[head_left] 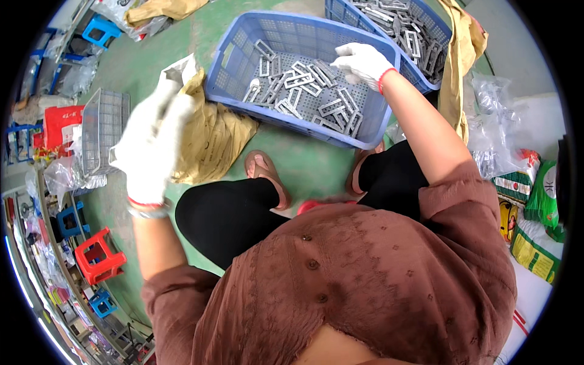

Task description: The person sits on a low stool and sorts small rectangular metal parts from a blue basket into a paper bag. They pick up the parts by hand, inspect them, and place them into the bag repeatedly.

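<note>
My right hand (363, 64), in a white glove with a red cuff, hovers over the right part of a blue plastic crate (292, 120). Its fingers are loosely bent and apart, with nothing visible in them. Grey rectangular metal frames (298, 80) lie scattered on the crate's perforated floor. At the left, my left hand (152, 137), also gloved, is raised in front of a brown paper sack (222, 137) with a white inner side. Motion blurs it somewhat, but its fingers look stretched and apart; whether it touches the sack cannot be told.
A second blue crate (439, 85), full of similar grey parts, adjoins at the upper right, with another brown sack (456, 55) beside it. A wire basket (106, 131), a red stool (100, 255) and shelves stand left. Plastic bags (496, 121) lie right.
</note>
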The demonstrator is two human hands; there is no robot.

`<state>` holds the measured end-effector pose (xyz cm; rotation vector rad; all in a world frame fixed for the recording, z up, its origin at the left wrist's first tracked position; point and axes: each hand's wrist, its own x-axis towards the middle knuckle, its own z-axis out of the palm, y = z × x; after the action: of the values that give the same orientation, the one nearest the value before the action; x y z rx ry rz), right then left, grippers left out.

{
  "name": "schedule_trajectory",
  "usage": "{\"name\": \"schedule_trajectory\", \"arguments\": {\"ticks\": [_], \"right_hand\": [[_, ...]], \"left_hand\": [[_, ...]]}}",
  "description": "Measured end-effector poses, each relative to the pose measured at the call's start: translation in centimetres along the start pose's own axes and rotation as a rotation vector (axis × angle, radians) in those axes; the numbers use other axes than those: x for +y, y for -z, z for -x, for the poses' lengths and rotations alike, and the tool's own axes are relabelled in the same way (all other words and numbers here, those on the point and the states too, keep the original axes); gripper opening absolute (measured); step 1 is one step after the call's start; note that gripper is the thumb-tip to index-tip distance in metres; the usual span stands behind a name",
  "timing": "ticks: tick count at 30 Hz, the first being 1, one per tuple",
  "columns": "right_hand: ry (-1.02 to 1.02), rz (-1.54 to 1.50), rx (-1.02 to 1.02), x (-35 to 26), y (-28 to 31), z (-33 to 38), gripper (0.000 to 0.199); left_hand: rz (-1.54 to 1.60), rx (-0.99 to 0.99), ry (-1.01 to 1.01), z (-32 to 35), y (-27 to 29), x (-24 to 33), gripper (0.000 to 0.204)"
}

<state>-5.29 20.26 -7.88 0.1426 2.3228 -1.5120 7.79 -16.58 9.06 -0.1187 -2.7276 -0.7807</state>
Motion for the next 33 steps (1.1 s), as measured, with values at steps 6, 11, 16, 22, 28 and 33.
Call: {"name": "schedule_trajectory", "arguments": {"ticks": [6,11,16,22,28,33], "right_hand": [[-0.221,0.891,-0.09,4.8,-1.4,-8.3,0.067],[-0.388,0.896,-0.048,9.0,-7.4,-10.9,0.111],[-0.336,0.954,-0.022,11.7,-12.0,-14.1,0.128],[-0.376,1.035,-0.082,13.6,-13.1,-17.6,0.131],[-0.308,1.024,-0.048,14.0,-13.1,-18.6,0.123],[-0.119,1.011,-0.033,16.5,-12.4,-18.3,0.115]], "left_hand": [[0.179,-0.223,-0.071,2.1,-8.9,1.1,0.035],[0.123,-0.612,0.127,0.0,-10.0,-0.4,0.018],[0.119,-0.718,0.249,-0.8,-11.3,-2.1,0.035],[0.172,-0.701,0.214,-2.3,-13.5,-2.8,0.016],[0.153,-0.84,0.318,-3.7,-14.5,-2.9,0.038],[0.234,-0.701,0.266,-3.3,-15.5,-2.6,0.022]]}}
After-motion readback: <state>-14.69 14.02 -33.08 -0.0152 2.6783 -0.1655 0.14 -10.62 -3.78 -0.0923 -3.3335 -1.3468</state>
